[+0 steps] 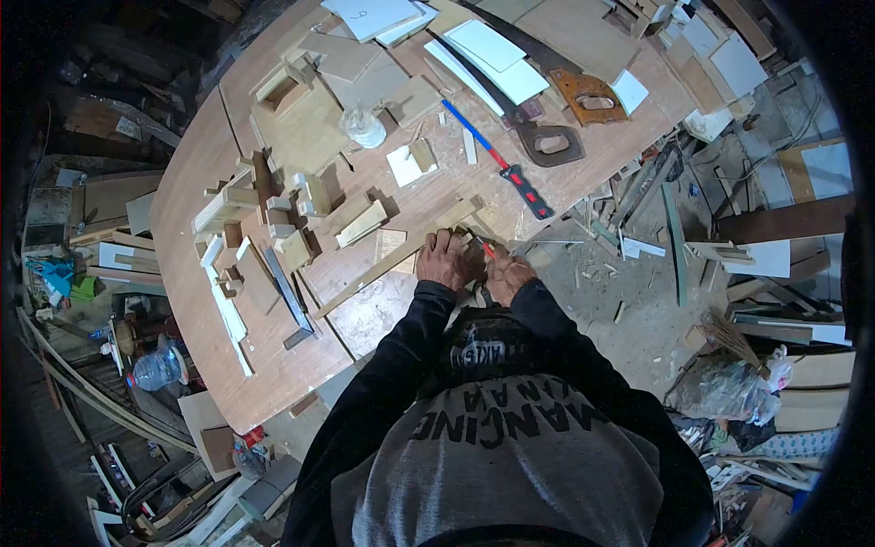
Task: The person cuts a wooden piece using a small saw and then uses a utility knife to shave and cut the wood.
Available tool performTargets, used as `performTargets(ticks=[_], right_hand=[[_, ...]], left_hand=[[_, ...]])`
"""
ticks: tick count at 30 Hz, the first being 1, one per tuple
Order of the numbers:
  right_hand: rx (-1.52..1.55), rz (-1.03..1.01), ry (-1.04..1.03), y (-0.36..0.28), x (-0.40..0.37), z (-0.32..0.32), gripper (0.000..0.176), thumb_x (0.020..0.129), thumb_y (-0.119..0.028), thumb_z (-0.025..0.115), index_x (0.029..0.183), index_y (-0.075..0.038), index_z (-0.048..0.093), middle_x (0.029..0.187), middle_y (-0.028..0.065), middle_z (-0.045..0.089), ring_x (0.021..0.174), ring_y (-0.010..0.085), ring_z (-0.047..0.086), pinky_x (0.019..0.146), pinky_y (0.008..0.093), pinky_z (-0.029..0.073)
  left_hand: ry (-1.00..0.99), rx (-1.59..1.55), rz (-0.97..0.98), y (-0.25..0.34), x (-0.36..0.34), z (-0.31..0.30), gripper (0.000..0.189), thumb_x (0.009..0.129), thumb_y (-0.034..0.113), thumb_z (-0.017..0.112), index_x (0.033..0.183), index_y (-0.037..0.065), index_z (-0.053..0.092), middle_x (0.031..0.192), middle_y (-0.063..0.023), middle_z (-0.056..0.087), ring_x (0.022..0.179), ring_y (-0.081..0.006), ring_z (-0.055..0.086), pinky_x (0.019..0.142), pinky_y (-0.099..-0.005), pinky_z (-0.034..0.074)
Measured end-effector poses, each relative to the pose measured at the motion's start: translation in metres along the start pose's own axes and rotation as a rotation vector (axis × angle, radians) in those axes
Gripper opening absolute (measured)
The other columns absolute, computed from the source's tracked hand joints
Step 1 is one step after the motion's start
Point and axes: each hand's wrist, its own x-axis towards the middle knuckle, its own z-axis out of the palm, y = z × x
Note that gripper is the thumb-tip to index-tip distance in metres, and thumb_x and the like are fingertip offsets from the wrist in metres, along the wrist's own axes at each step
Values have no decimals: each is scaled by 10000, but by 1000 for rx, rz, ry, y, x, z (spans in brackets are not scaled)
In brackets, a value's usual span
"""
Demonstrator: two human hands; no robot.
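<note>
My left hand (444, 260) presses, fingers bent, on a long thin wooden strip (369, 275) at the table's near edge. Close beside it, my right hand (507, 275) is closed around a slim red tool (488, 249), whose tip points toward the wood by my left fingers; its exact kind is too small to make out. A short wooden piece (467, 217) lies across the strip's far end. Just beyond my right hand rests a blue-and-red tool with a black and red handle (526, 191). My fingertips are partly hidden.
On the table (337, 314) lie a try square (287, 301), several small wooden blocks (314, 196), a clear plastic container (363, 128) and white sheets (488, 59). Two handsaws, one dark-handled (551, 143) and one brown-handled (592, 98), lie at the right. Offcuts litter the floor (629, 319).
</note>
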Motion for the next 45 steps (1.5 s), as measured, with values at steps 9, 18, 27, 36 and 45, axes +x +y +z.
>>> performTargets(ticks=[9,18,27,36,45], right_hand=[[82,185,-56,-32,5,-47,254,852,-180,467,1056,-31,491,817,178,593,761,330,610,718,411,453],[92,129,-111,-20,-3,-30,288,846,-210,464,1051,-7,466,872,205,593,789,362,592,742,456,438],[289,229,-158,-46,23,-71,283,824,-228,472,996,-4,464,794,247,603,771,417,578,711,470,452],[308,239,-55,-25,8,-55,276,853,-236,460,1016,-14,442,794,245,615,801,402,594,730,477,449],[91,148,-231,-10,-4,-23,308,825,-230,506,1069,-43,486,968,208,551,876,339,583,796,441,425]], left_hand=[[56,29,-19,5,-2,-4,209,763,207,547,919,69,563,884,-103,474,856,-304,482,689,-401,431],[35,36,-38,6,-1,-4,204,739,194,574,906,78,560,878,-93,476,839,-294,482,696,-399,431],[9,6,5,8,-4,-14,219,717,191,599,905,87,557,922,-93,467,871,-297,476,709,-394,426],[19,30,-12,2,-4,-1,200,751,197,567,906,71,555,902,-104,479,860,-304,484,690,-403,432],[54,40,-34,4,-4,0,244,708,169,555,930,68,554,912,-97,481,868,-298,481,689,-395,433]])
